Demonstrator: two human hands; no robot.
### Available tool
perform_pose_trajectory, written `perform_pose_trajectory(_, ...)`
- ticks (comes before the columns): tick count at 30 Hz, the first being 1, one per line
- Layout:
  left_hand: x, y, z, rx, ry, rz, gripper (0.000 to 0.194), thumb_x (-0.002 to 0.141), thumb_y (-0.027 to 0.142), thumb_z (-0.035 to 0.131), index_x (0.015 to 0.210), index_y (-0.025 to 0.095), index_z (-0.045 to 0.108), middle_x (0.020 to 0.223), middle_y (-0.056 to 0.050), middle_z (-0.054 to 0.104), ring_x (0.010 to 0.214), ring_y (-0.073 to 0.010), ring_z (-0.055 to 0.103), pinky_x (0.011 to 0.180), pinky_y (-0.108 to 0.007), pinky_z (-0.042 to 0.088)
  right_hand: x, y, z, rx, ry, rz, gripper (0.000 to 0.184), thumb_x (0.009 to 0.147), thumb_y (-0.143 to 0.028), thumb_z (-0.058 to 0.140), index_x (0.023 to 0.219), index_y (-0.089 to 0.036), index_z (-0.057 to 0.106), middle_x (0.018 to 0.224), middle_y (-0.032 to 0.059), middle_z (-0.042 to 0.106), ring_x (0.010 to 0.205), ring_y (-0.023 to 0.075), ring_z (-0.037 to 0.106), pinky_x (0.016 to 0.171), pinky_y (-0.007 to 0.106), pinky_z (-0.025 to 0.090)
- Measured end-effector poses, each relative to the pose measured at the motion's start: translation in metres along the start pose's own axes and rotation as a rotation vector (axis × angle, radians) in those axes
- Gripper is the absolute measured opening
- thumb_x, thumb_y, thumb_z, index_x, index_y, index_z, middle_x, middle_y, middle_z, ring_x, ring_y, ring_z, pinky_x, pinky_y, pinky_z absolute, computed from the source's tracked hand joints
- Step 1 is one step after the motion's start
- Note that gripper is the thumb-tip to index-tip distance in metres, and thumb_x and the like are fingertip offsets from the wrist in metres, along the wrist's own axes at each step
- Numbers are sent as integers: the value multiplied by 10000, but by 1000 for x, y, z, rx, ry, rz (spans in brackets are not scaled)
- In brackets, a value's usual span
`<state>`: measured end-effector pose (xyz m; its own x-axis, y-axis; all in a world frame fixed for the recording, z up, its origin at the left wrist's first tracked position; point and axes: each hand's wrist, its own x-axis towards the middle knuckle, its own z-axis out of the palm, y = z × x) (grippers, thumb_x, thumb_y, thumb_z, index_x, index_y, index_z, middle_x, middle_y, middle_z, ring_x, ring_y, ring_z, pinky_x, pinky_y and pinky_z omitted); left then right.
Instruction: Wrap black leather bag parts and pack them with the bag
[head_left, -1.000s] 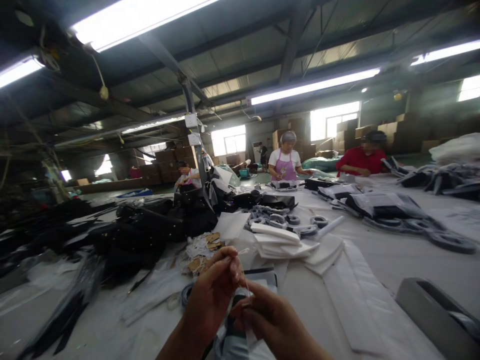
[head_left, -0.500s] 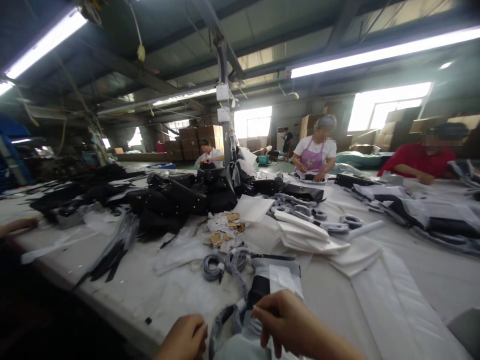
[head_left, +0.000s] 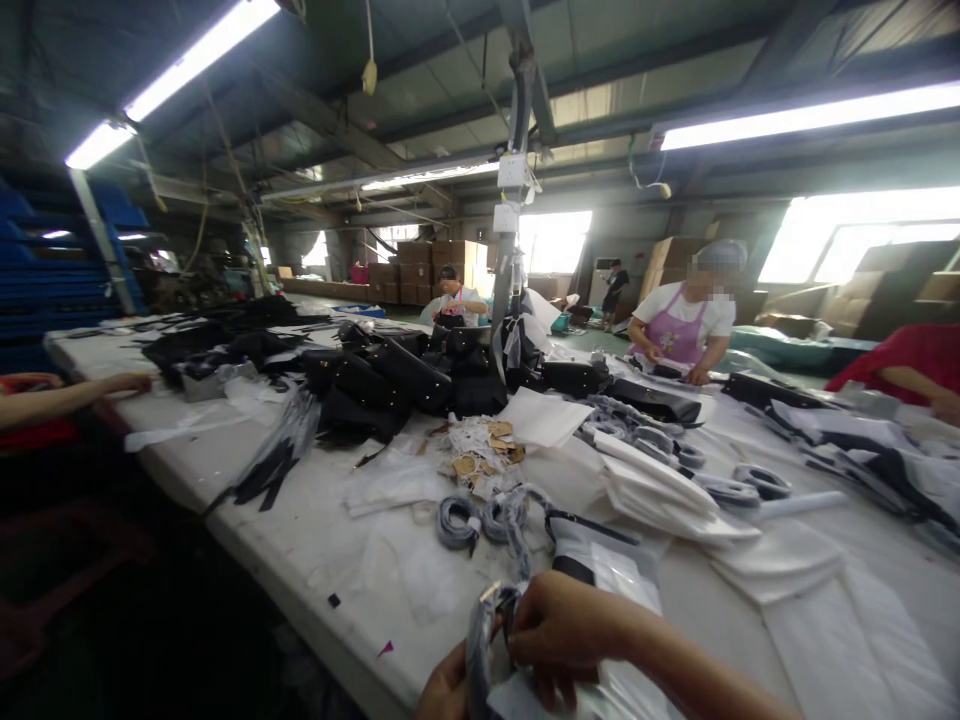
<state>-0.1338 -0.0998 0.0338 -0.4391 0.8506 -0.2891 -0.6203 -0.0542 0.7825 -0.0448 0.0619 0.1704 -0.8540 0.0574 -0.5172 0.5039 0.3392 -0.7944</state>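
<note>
Because the wrapped strap point(head_left: 478, 655) looks light, soft and slippery, its bend near the table point(head_left: 352, 570) edge suits gripping, the left hand point(head_left: 444, 688) curled on it, the right hand point(head_left: 566, 625) narrowed, its hold unclear.

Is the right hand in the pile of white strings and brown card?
No, the right hand is down at the wrapped strap, nearer than the string-and-card pile.

Cardboard boxes point(head_left: 415, 272) stand stacked near the windows point(head_left: 556, 242), beyond a person in a purple apron point(head_left: 679, 325).
</note>
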Motion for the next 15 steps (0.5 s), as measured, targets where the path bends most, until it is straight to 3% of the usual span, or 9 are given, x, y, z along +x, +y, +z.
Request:
perform_pose_trajectory(3,7,4,5,136,-54,48,745,567,631,854,1150,187,726,854,-78,741,832,-222,665,864,-316,465,3,1,-6,-6,-109,-11,169,775,-230,583,704,-203,734,447,-71,578,280,73,473,295,132,353)
perform_pose_trajectory(7,10,12,4,269,-88,26,739,581,606,860,1152,162,711,636,11,614,590,-116,519,641,-247,410,8,5,-10,0,-207,-19,214,829,-357,637,837,-192,772,482,-63,602,302,68,482,326,132,389)
perform_pose_trajectory(11,5,19,0,365,-132,37,634,546,599,874,939,114,762,627,-11,600,637,-144,515,659,-269,412,14,6,-11,-1,-286,-6,250,837,-399,669,873,-176,776,483,-58,599,316,69,481,324,128,387)
perform_pose_trajectory(15,2,25,-4,468,-100,38,595,563,613,852,859,108,743,653,-19,612,648,-152,518,662,-274,416,16,4,-10,-23,-331,0,315,861,-456,655,881,-160,760,480,-59,586,310,62,472,319,119,378)
